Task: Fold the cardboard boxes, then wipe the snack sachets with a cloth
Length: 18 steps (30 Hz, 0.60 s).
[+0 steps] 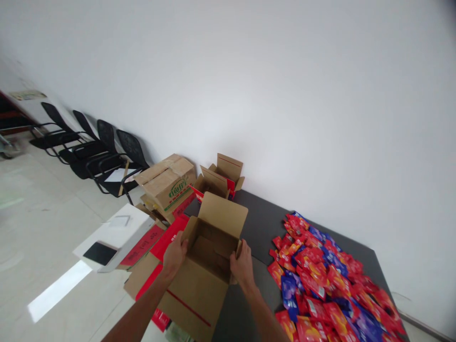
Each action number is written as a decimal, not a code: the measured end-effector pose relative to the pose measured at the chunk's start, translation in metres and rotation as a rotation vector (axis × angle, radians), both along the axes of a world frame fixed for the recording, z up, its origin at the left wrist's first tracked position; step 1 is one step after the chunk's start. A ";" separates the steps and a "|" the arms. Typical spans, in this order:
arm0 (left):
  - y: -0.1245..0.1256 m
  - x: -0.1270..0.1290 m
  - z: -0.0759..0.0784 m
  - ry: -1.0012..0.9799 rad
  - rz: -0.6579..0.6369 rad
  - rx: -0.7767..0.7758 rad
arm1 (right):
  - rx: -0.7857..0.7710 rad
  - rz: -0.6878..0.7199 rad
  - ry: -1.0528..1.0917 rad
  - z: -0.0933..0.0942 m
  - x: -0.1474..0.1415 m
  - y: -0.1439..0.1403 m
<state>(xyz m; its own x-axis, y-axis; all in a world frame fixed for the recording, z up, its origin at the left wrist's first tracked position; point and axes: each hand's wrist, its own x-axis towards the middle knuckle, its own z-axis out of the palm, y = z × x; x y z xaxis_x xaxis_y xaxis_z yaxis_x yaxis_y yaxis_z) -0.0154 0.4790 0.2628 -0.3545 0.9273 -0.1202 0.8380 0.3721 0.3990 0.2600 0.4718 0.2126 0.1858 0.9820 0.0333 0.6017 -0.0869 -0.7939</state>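
In front of me is a brown cardboard box (pixel 192 289) with its top flaps folded outward; no goods show inside, only bare cardboard. My left hand (pixel 174 256) grips its left side, fingers closed over the edge by a flap. On the opposite side, my right hand (pixel 242 267) is closed on the right edge, thumb and fingers around the cardboard. Right of the box, a wide heap of red and blue packets (pixel 320 275) lies on the dark grey table (pixel 258 213).
Opened red-and-brown boxes (pixel 213 183) stand at the table's back. A taped carton (pixel 167 178) sits left of them. A phone (pixel 100 253) lies on a white surface (pixel 123 228). Several black chairs (pixel 103 142) line the white wall (pixel 249 95).
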 end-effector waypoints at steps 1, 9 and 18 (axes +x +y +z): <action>0.004 -0.009 0.001 -0.012 0.018 -0.002 | -0.004 0.008 0.016 0.001 -0.011 0.006; 0.069 -0.066 0.005 -0.004 0.058 0.049 | -0.071 0.021 0.075 0.001 -0.079 0.071; 0.115 -0.083 0.007 0.108 -0.050 0.153 | -0.144 -0.012 0.096 -0.018 -0.124 0.125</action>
<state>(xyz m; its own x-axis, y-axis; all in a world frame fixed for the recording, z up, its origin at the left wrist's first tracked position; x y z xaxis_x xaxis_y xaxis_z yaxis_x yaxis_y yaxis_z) -0.0988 0.5941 0.2694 -0.3104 0.9487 0.0595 0.8951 0.2706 0.3542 0.1365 0.5968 0.1943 0.1935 0.9730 -0.1256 0.5222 -0.2105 -0.8265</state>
